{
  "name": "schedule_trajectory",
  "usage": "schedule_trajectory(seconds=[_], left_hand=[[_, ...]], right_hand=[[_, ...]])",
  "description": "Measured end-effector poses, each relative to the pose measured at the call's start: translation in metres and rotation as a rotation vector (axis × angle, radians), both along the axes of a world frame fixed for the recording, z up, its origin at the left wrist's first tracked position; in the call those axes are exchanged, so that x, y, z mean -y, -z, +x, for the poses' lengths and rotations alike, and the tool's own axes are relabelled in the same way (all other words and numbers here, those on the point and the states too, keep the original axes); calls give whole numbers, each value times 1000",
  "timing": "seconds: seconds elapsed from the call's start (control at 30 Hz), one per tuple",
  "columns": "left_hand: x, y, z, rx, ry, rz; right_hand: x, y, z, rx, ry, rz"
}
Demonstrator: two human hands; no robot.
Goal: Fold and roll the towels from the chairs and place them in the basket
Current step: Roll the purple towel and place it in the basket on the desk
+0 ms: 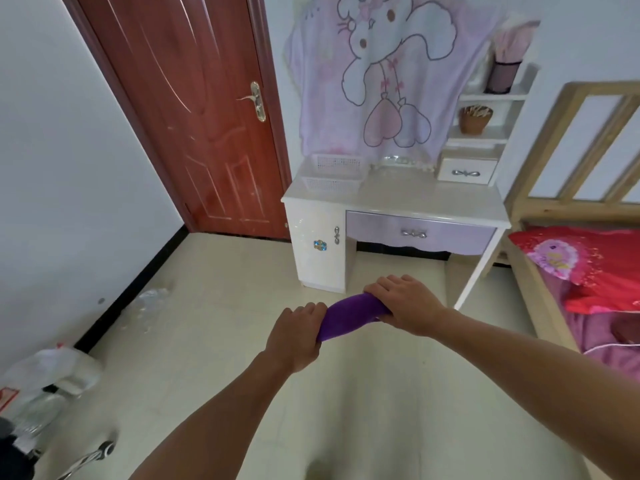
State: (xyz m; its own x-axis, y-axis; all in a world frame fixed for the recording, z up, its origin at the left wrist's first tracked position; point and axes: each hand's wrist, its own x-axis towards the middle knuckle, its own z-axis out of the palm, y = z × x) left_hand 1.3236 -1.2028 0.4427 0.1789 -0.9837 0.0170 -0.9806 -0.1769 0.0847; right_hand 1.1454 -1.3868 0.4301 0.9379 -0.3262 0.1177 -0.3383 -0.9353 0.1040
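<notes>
Left hand (294,336), right hand (403,303) each clasp towel (349,315) roll end; we keep roll tight, carry to basket (334,174).

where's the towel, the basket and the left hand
towel (353,315): head view, middle of the purple roll
basket (332,184): head view, front wall
left hand (294,336): head view, back of the hand

Both arms outstretched; left hand (294,337) grips near end of towel roll (351,317), right hand (405,303) far end.
</notes>
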Motion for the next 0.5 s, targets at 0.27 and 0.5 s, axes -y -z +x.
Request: schedule_trajectory(seconds=[0.27, 0.5], left_hand=[[140, 13, 117, -35, 24, -19], [275, -10, 221, -85, 41, -56]], right_hand=[[135, 11, 110, 62, -6, 49], [261, -16, 208, 112, 129, 174]])
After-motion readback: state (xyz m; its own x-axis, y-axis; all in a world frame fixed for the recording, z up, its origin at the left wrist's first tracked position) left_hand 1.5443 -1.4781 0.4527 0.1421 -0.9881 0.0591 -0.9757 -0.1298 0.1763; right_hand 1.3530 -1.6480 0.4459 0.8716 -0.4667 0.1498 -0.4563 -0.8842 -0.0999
